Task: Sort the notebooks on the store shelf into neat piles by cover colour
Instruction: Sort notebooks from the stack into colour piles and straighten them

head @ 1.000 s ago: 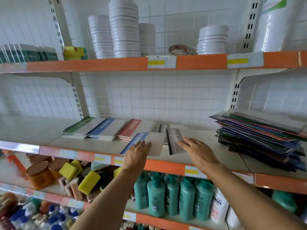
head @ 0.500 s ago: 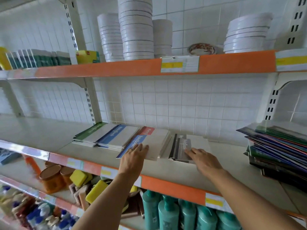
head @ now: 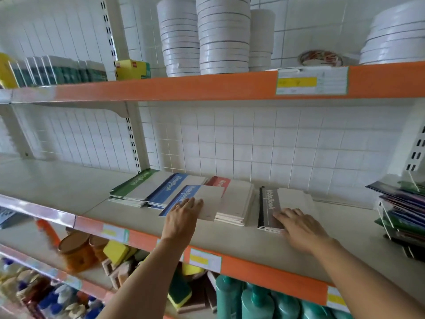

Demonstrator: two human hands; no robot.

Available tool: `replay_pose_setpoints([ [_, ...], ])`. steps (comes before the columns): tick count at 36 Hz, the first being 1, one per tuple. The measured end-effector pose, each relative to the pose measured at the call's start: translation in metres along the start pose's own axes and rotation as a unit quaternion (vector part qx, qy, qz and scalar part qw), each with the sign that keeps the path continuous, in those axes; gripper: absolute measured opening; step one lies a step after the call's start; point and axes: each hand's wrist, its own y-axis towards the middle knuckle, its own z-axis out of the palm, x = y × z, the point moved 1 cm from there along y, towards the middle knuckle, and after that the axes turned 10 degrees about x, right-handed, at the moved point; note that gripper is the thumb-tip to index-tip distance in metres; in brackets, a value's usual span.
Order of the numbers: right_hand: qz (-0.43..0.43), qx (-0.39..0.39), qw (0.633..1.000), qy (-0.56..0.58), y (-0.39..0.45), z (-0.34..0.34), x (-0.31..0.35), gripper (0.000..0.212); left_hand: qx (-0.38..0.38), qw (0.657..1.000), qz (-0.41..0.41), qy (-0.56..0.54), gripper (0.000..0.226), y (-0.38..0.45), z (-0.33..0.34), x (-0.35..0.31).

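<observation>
Blurring: lower shelf goods point(head: 76, 252) at the left are smeared; jars and sponges show only as shapes.
Cut off: mixed heap point(head: 400, 212) of coloured notebooks runs past the right edge; teal bottles point(head: 250, 300) run off the bottom.
Hidden: red pile point(head: 236, 201) is partly covered by the blue notebook point(head: 195, 200); thumbs of both hands cannot be seen.
Shelf point(head: 69, 192): cream board with orange edge; holds four piles in a row, well left of the mixed heap.
Upper shelf point(head: 184, 87): white plate stacks point(head: 223, 33), a yellow box point(head: 132, 69), green packs.
Piles: green pile point(head: 135, 185) far left, blue pile point(head: 170, 188) just beside it, then red, then black pile point(head: 280, 207) apart to the right.
Right hand point(head: 301, 229): fingers straight, flat on the black pile's near corner.
Left hand point(head: 184, 215): fingers extended on the blue notebook, which lies askew across the blue and red piles.
</observation>
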Motion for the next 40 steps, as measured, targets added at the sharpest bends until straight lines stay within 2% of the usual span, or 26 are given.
replay_pose_setpoints([
  [6, 0.080, 0.014, 0.995, 0.055, 0.007, 0.004, 0.026, 0.069, 0.003, 0.999, 0.037, 0.002, 0.056, 0.013, 0.014, 0.048],
  [12, 0.135, 0.022, 0.984, 0.115, 0.010, 0.001, 0.044, 0.057, -0.007, 0.997, 0.070, 0.008, 0.049, 0.025, 0.034, 0.086],
  [15, 0.163, 0.024, 0.977, 0.137, 0.013, -0.004, 0.048, 0.048, -0.023, 0.995, 0.097, 0.015, 0.025, 0.029, 0.046, 0.102],
  [18, 0.186, 0.009, 0.974, 0.126, 0.019, -0.007, 0.054, 0.046, 0.008, 0.996, 0.090, 0.017, 0.044, 0.033, 0.055, 0.117],
  [24, 0.235, -0.029, 0.967, 0.091, 0.031, -0.005, 0.061, 0.049, 0.018, 0.998, 0.060, -0.009, 0.038, 0.036, 0.053, 0.129],
  [26, 0.240, -0.034, 0.965, 0.095, 0.031, -0.004, 0.062, 0.052, 0.058, 0.995, 0.052, -0.063, 0.052, 0.037, 0.057, 0.126],
  [28, 0.239, -0.038, 0.964, 0.107, 0.032, -0.002, 0.062, 0.050, 0.106, 0.991, 0.051, -0.072, 0.060, 0.036, 0.059, 0.123],
  [33, 0.234, -0.051, 0.966, 0.101, 0.035, 0.001, 0.062, 0.043, 0.139, 0.985, 0.055, -0.084, 0.065, 0.043, 0.061, 0.122],
  [36, 0.231, -0.055, 0.967, 0.088, 0.035, 0.004, 0.062, 0.041, 0.172, 0.981, 0.074, -0.052, 0.067, 0.046, 0.067, 0.126],
  [38, 0.231, -0.058, 0.967, 0.085, 0.036, 0.005, 0.062, 0.043, 0.188, 0.978, 0.077, -0.040, 0.079, 0.049, 0.069, 0.128],
  [40, 0.235, -0.063, 0.966, 0.085, 0.036, 0.006, 0.062, 0.044, 0.195, 0.977, 0.077, -0.047, 0.110, 0.052, 0.068, 0.128],
])
